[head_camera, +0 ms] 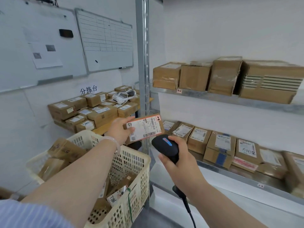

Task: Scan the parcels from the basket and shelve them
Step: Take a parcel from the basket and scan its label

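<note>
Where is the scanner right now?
In the head view, just right of centre: the right hand grips the scanner just below the parcel that the left hand holds up, right of the basket.

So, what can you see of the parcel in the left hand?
The parcel is a flat brown cardboard box; a white label with red edging, barcodes and print covers its facing side. It is tilted in front of the shelf post. The left hand grips its left end, thumb on the label. The scanner is close below.
</note>
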`<state>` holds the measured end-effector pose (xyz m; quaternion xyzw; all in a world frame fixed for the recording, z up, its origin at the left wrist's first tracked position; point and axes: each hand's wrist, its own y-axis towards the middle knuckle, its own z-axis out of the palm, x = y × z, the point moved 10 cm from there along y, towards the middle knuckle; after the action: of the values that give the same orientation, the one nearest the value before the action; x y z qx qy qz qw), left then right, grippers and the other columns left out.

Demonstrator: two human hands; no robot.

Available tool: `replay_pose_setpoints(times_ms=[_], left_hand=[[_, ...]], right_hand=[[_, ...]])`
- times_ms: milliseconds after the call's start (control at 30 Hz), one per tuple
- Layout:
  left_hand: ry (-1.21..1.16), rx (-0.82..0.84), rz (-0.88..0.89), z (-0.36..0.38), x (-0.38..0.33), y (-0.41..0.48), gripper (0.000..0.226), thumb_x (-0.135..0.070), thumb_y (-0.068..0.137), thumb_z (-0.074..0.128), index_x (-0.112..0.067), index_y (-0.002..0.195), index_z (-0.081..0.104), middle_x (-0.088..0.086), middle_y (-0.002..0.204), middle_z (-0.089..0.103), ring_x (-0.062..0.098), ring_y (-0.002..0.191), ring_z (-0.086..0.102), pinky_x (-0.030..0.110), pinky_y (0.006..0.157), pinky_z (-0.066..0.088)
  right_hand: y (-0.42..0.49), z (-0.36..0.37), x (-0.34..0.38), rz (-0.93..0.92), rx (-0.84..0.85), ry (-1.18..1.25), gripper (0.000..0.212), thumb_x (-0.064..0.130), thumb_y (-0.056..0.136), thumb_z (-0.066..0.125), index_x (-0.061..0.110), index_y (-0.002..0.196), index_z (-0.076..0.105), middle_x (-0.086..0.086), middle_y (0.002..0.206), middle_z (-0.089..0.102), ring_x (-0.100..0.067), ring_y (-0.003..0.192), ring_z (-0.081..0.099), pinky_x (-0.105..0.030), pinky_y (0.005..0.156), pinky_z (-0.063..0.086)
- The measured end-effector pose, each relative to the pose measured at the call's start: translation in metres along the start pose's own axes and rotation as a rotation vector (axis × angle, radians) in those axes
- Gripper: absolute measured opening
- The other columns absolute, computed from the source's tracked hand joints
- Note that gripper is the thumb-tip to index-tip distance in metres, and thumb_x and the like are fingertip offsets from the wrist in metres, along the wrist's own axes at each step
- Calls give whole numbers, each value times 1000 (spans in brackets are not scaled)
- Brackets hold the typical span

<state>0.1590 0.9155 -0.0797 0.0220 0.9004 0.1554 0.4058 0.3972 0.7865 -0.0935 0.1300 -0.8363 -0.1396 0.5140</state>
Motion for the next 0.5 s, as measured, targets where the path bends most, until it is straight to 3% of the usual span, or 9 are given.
replay_pose_setpoints(times_ms=[100, 233, 333, 400, 500], left_hand=[[17, 2, 21, -3, -3, 1, 50, -17, 94, 65, -39, 137, 54, -8, 122, 45, 6, 103, 48, 10, 62, 40], [-4, 10, 41, -8, -5, 1, 49, -14, 93, 66, -34, 137, 56, -7, 119, 48, 10, 106, 51, 11, 70, 39], [-11, 16, 41, -11, -4, 0, 49, -14, 93, 66, -33, 137, 56, -6, 121, 50, 8, 100, 54, 9, 65, 40], [-37, 20, 41, -12, -4, -1, 49, -13, 93, 66, -33, 137, 57, -8, 120, 51, 1, 92, 55, 8, 61, 42], [-104, 48, 28, -5, -4, -4, 49, -12, 94, 65, -31, 138, 56, -1, 127, 54, 10, 104, 57, 14, 73, 46]], right_hand=[[-3, 3, 0, 18, -11, -23, 53, 49, 88, 68, 73, 110, 27, 51, 108, 47, 20, 102, 49, -7, 69, 43], [-8, 6, -2, 49, -29, -40, 49, 48, 88, 68, 64, 117, 31, 37, 103, 54, 16, 99, 52, -9, 71, 45], [-11, 8, -2, 49, -50, -53, 50, 48, 88, 67, 59, 122, 32, 36, 106, 53, 16, 100, 52, -7, 71, 44], [-14, 8, -2, 47, -68, -55, 51, 48, 88, 68, 62, 121, 31, 38, 105, 52, 16, 100, 52, -7, 71, 44], [-18, 4, -4, 48, -112, -42, 57, 45, 88, 70, 71, 116, 27, 38, 108, 51, 15, 100, 52, -9, 72, 46]])
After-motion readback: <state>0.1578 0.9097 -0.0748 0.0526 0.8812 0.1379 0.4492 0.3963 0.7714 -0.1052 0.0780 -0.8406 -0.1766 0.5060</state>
